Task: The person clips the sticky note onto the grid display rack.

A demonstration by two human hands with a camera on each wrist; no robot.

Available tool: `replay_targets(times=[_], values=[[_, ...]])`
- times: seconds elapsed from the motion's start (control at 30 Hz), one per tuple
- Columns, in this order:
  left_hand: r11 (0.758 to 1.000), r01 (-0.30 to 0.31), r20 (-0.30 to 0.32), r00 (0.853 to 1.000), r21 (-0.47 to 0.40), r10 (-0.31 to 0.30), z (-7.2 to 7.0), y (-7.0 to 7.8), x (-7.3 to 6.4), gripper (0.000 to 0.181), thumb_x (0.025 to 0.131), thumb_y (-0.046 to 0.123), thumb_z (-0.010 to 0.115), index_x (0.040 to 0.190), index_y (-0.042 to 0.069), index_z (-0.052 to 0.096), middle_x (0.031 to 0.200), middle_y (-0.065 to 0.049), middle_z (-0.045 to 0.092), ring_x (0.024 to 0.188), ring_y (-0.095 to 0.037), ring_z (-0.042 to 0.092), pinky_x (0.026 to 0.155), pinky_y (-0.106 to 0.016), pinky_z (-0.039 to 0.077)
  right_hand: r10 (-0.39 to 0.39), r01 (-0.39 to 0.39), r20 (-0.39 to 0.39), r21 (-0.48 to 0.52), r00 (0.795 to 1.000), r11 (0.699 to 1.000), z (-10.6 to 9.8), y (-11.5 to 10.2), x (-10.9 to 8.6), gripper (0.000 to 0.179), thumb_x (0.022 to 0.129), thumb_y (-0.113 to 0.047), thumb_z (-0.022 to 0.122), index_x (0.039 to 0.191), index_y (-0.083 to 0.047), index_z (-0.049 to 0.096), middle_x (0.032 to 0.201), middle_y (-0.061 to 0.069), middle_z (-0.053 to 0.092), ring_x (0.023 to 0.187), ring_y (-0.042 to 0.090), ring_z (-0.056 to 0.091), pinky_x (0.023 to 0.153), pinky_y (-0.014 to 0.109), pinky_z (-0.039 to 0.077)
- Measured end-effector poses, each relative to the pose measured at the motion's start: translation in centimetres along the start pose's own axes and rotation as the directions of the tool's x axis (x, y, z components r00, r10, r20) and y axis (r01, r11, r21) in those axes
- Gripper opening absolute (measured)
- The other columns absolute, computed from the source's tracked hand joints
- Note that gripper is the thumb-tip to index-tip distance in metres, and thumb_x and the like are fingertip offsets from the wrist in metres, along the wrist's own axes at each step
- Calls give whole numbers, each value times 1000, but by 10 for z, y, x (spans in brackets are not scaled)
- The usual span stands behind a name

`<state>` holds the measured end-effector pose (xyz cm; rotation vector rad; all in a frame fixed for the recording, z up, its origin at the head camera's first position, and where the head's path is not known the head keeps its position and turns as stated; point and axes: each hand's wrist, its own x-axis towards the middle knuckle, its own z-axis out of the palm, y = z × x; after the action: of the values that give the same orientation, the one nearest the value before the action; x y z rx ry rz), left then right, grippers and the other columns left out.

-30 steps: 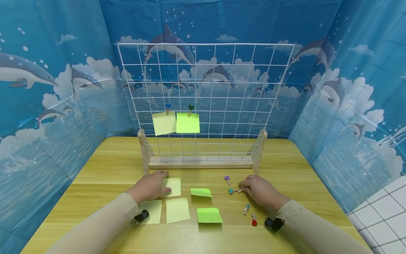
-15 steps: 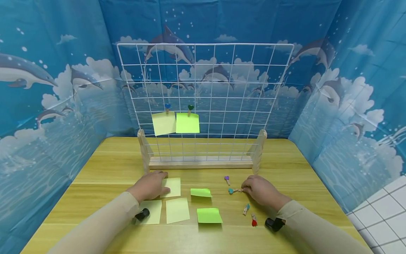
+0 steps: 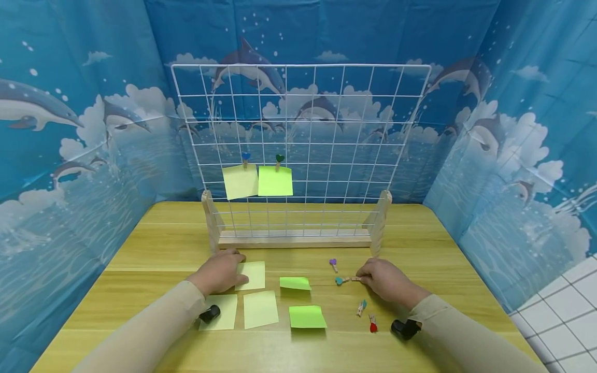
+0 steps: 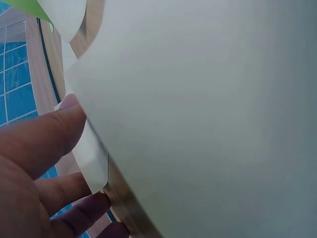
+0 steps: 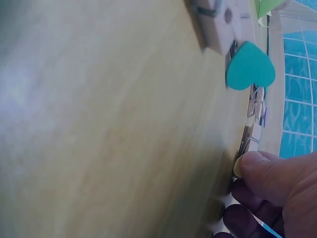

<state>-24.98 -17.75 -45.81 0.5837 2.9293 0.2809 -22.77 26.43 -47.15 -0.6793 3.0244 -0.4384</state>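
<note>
My left hand rests at a pale yellow sticky note on the table. In the left wrist view its thumb lies over that note's edge, the other fingers near its corner. My right hand pinches the end of a mini wooden clothespin, a bit of yellow showing under the thumb. Just left of that lies a clothespin with a teal heart. Other clothespins lie nearby: one with a purple heart, a teal-topped one and a red-hearted one.
A white wire grid stands in a wooden base behind the hands. Clothespins hold a pale yellow note and a green note on it. More pale notes and green notes lie on the table.
My right hand has shifted slightly to the right, with more of the pinched clothespin showing beside the teal-hearted one. The left hand stays in place.
</note>
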Motion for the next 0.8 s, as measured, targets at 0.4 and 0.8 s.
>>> replay_targets(times=[0.4,0.8], values=[[1000,-13,-39,999,-26,12,1,1,0,55,92,37,82,132,0,69,138,-17,66,130,-42,60,113,-55,47,84,-89,45,102,995,991,2,5,1,10,98,-9,74,100,-15,81,95,-5,71,88,10,64,82,39,58],[996,5,-33,999,-92,-8,-2,5,0,55,91,34,83,134,2,68,143,-18,63,131,-45,57,113,-58,45,109,-114,46,120,993,986,2,4,0,9,98,-10,74,99,-15,81,93,-5,69,85,8,61,80,37,57]])
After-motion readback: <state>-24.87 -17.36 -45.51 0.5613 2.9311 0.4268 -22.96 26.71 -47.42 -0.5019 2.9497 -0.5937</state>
